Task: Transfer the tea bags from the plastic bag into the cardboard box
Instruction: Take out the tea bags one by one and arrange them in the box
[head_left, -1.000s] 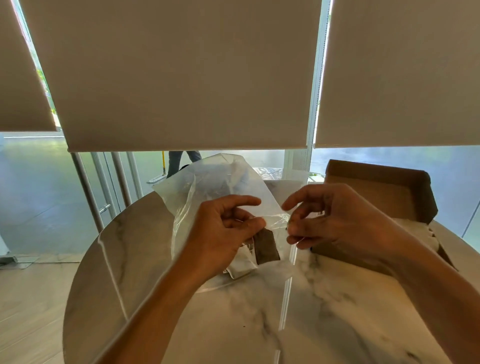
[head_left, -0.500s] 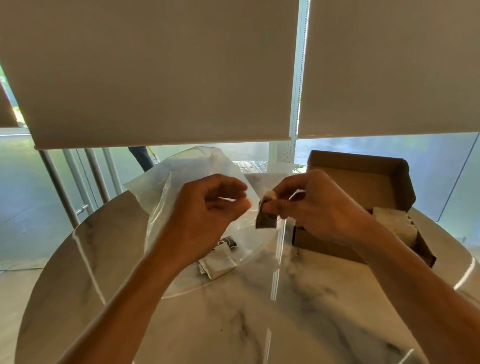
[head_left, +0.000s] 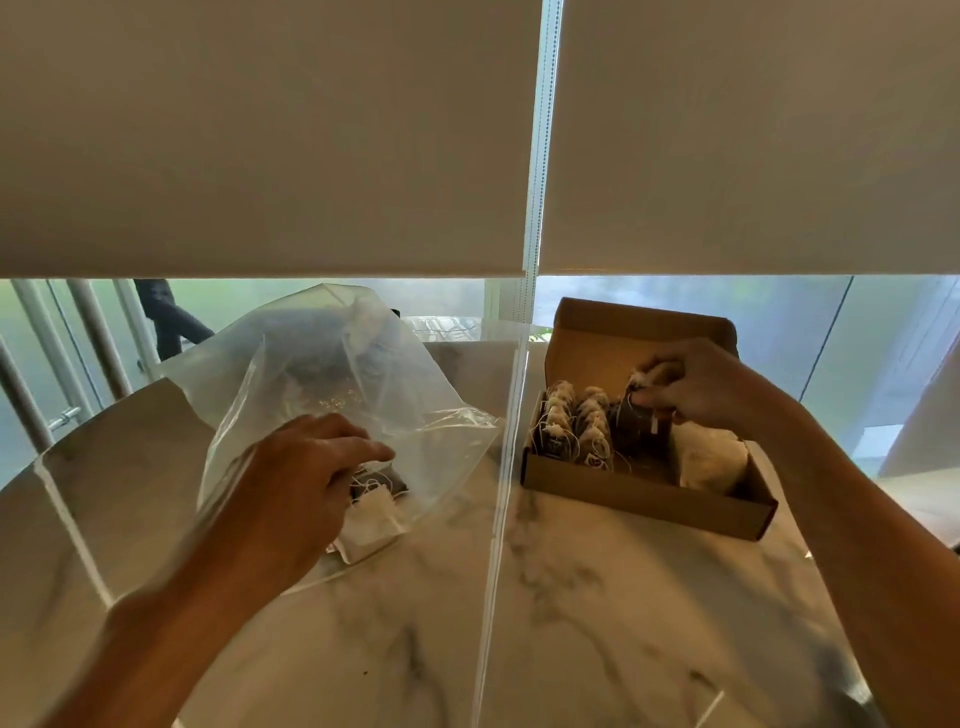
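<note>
Right hand (head_left: 701, 389): thumb and fingertips pinched on a dark tea bag (head_left: 640, 415), held inside the cardboard box (head_left: 644, 499) just above the rows already packed there. White tag (head_left: 655, 425) dangling beside the thumb. Below and left of the pinch, two rows of tea bags (head_left: 574, 428) standing on edge with strings looped over them; to the right, a pale wrapped bundle (head_left: 709, 462) filling the near right corner. Box lid (head_left: 613, 332) folded up at the back.

Left hand (head_left: 306, 493): fingers stretched forward and lightly curved, lying at the mouth of the plastic bag (head_left: 332, 374) — cannot tell whether pinching the film or merely resting on it, or inside or over it. Just past the fingertips, a dark tea bag in the plastic (head_left: 382, 480) and a white paper sachet (head_left: 371, 522) beneath it, both still in the bag's lower end. Clear film billowing up and away behind the knuckles.

Everything resting on a round marble table (head_left: 571, 623), bag on the left, box on the right, well apart. Beyond — lowered roller blinds (head_left: 260, 130) and a strip of window.
</note>
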